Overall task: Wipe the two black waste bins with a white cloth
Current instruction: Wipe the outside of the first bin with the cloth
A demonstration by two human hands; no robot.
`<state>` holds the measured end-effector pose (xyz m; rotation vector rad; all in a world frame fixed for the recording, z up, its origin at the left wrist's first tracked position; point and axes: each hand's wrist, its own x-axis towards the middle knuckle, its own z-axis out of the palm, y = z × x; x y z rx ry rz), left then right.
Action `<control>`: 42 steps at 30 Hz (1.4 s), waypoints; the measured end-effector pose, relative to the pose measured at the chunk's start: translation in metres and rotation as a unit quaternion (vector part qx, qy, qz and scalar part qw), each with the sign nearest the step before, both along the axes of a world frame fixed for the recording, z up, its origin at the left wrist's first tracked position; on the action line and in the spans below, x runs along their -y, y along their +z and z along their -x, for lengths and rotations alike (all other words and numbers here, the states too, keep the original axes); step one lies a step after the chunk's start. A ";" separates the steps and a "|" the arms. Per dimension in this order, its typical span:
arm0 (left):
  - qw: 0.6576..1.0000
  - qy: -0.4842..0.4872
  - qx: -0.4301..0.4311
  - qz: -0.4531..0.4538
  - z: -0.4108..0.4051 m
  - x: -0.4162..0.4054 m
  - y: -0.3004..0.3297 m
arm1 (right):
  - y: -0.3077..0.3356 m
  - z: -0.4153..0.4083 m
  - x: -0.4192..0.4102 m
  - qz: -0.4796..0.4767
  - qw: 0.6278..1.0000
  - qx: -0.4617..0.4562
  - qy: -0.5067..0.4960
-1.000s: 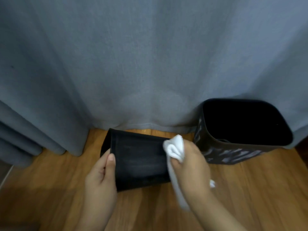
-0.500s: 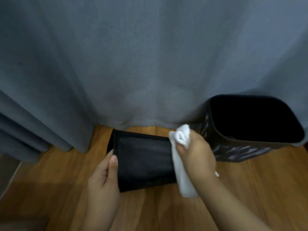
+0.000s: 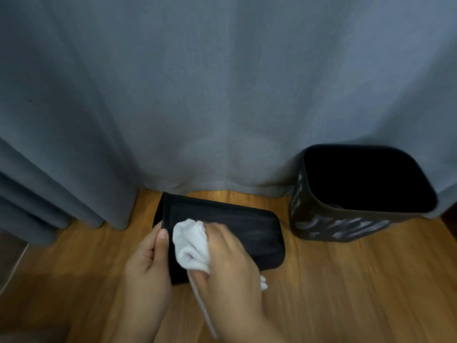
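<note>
Tipped bin: a black waste bin (image 3: 237, 229) lay on its side on the wooden floor (image 3: 346, 280), near the middle of the scene, its rim end to the left and its rounded base end to the right. The broad side that faced up showed faint pale smears.

Left hand: the left hand (image 3: 148, 263) gripped the bin's rim end at the near-left corner. The thumb lay straight along the upper face just beside the rim, and the fingers curled round the edge, mostly hidden.

Right hand: the right hand (image 3: 227, 263) bunched a white cloth (image 3: 191, 246) and pressed it onto the upper face of the tipped bin, close to the rim end and just right of the left thumb. Its fingers were bent over the cloth, knuckles up.

White cloth: crumpled into a wad under the right fingers, touching the bin. A thin tail hung towards the near side below the wrist, and a small tuft showed at the hand's right edge.

Upright bin: a second black bin (image 3: 331, 226) stood upright to the right, apart from the tipped one, its mouth open and dark inside. Pale streaks marked its near wall.

Curtain: a grey curtain (image 3: 222, 95) hung across the far side, its hem meeting the floor behind both bins, with heavier folds at the far left.
</note>
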<state>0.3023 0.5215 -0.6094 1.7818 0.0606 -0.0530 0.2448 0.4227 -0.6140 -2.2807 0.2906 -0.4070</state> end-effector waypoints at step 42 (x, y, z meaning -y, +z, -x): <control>0.998 -0.044 0.035 -0.007 0.000 -0.001 0.008 | 0.014 -0.013 0.043 -0.011 0.995 -0.042 0.089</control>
